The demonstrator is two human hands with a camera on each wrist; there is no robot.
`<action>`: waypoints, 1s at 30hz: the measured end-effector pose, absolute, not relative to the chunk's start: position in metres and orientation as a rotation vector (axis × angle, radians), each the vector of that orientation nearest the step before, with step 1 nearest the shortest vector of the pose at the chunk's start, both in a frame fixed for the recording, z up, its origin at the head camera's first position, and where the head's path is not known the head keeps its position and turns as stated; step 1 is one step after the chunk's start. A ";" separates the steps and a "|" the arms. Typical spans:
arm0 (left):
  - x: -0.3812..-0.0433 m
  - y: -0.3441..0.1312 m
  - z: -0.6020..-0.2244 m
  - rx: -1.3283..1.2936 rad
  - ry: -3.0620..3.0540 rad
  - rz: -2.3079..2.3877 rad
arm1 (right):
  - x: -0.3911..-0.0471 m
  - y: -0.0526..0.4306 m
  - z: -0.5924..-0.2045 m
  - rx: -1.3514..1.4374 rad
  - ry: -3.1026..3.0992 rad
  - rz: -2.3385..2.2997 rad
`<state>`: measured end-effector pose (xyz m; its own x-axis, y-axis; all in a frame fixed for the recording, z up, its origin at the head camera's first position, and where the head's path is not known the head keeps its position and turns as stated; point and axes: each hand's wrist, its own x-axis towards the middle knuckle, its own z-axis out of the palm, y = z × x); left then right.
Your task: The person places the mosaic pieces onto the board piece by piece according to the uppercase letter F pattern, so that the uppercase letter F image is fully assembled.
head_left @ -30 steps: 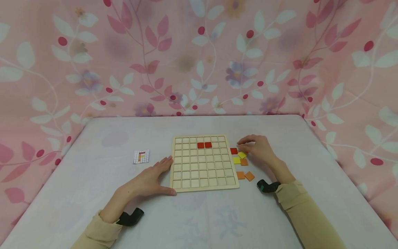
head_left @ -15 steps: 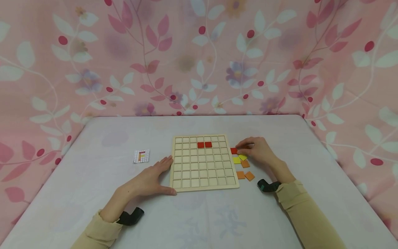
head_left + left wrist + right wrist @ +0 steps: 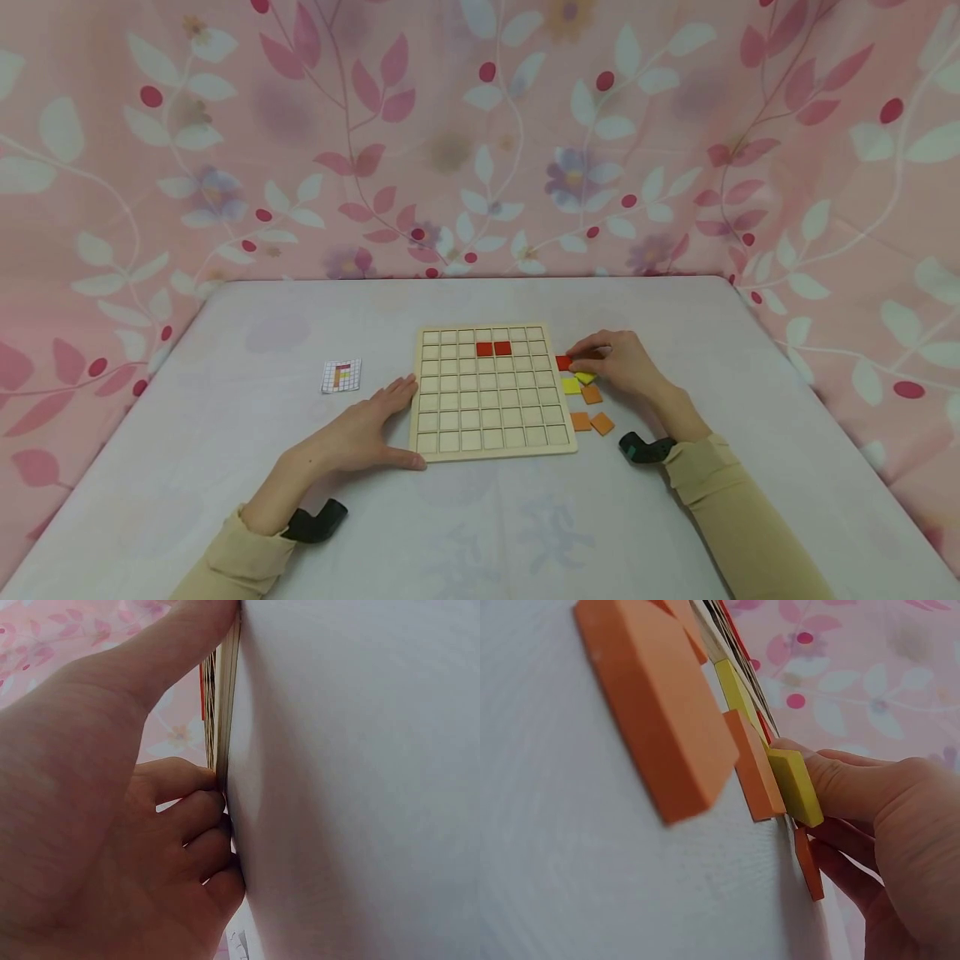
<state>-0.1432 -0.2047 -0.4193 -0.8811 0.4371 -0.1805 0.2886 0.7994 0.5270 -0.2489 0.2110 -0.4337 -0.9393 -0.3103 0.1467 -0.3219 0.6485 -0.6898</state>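
Five spread fingers of the left hand (image 3: 352, 433) are touching the board (image 3: 489, 419) at mid-frame, best bracing it lightly. Right of centre, the right hand (image 3: 621, 362) is pinching a red tile (image 3: 562, 363), ideally by its edges, without nudging the yellow tile (image 3: 585, 378).

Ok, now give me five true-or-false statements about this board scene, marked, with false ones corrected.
1. Two red tiles sit side by side in the board. True.
2. The left hand touches the board's edge. True.
3. The card lies right of the board. False: the card lies to its left.
4. Yellow tiles fill the board's bottom row. False: the yellow tiles are off the board.
5. The right hand is beside the board, near an orange tile. True.
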 end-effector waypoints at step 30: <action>-0.144 -0.205 -0.420 0.576 2.699 0.731 | -0.252 0.213 -0.437 0.534 -2.798 1.173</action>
<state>-0.1437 -0.2052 -0.4202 -0.8795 0.4460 -0.1660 0.3013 0.7918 0.5313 -0.2519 0.2133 -0.4374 -0.9381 -0.2914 0.1870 -0.3377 0.6504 -0.6804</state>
